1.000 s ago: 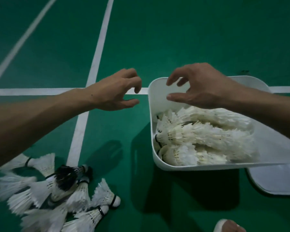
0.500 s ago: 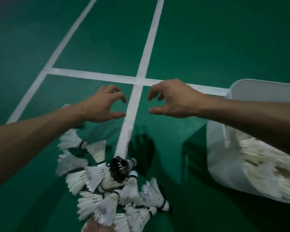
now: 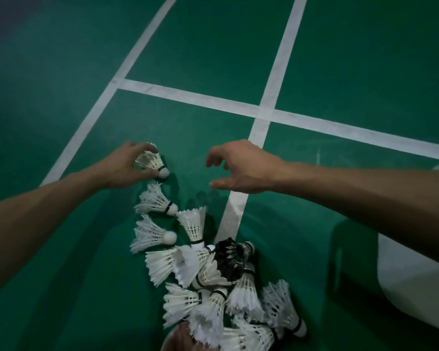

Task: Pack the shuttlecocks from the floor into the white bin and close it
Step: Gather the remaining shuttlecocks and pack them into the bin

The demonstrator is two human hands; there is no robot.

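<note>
Several white shuttlecocks (image 3: 195, 264) lie heaped on the green court floor at the lower middle, with one black-feathered shuttlecock (image 3: 230, 257) among them. My left hand (image 3: 123, 167) is at the far end of the heap, its fingers closed around a single white shuttlecock (image 3: 151, 160) that still rests on the floor. My right hand (image 3: 241, 168) hovers above the floor to the right of it, fingers spread and curled, holding nothing. The white bin (image 3: 413, 287) shows only as a wall and corner at the right edge; its inside is out of view.
White court lines (image 3: 266, 115) cross the green floor beyond my hands. A knee or foot (image 3: 180, 338) shows at the bottom edge under the heap.
Both hands swung left, away from the bin and over the heap. My left hand dropped to the floor and closed around a white shuttlecock; the bin slid to the right edge of view.
</note>
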